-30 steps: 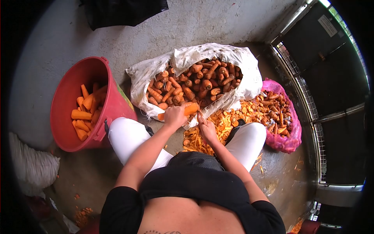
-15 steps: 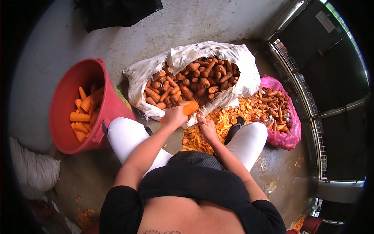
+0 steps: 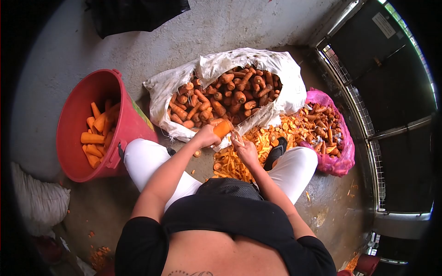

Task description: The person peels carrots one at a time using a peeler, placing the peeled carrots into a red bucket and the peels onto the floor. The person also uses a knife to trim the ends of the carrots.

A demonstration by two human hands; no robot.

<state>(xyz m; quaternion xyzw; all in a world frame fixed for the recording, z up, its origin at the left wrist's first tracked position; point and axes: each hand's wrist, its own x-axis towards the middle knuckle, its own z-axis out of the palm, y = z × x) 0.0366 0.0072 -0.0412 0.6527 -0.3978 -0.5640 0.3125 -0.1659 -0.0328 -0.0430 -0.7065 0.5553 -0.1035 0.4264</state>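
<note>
My left hand is wrapped round a thick peeled carrot, its bright orange end pointing up and right. Close beside that end, my right hand is closed on a small thin tool; its kind is too small to make out. Beyond both hands lies a torn white sack, full of unpeeled carrots. Under and right of my right hand, a heap of carrot peelings and cut ends spreads over the floor. A round carrot slice lies below my left wrist.
On the left a red bucket leans towards me, with peeled carrots inside. A pink bag of carrot scraps stands right. Behind are a wall and dark panels; a pale sack lies lower left.
A round carrot slice now shows on the floor below my left wrist, where an orange piece was just under the hand. Both hands stay close together; the view has shifted slightly.
</note>
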